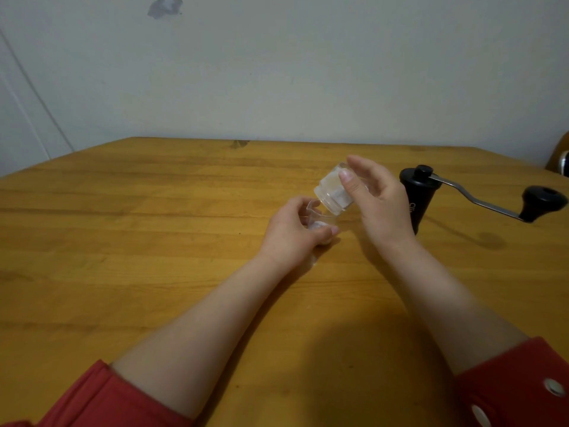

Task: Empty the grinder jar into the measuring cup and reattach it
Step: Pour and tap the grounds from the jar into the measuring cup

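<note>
Red sleeves (92, 396) nearest. Left hand (289, 232) gripping measuring cup (320, 218) on bench (154, 226); right hand (381, 208) pinching grinder jar (331, 192), tilting over it. Risk: narrow cup mouth, contents spilling past rim.

Left of the grinder (419, 192), the left hand (289, 234) covers most of the clear cup (312, 208); the right hand (380, 204) masks the grinder's lower side and part of its lettering. The jar (332, 192) shows only a pale blur inside. Right of the grinder, the frame edge cuts off a brown object (561, 161).
</note>
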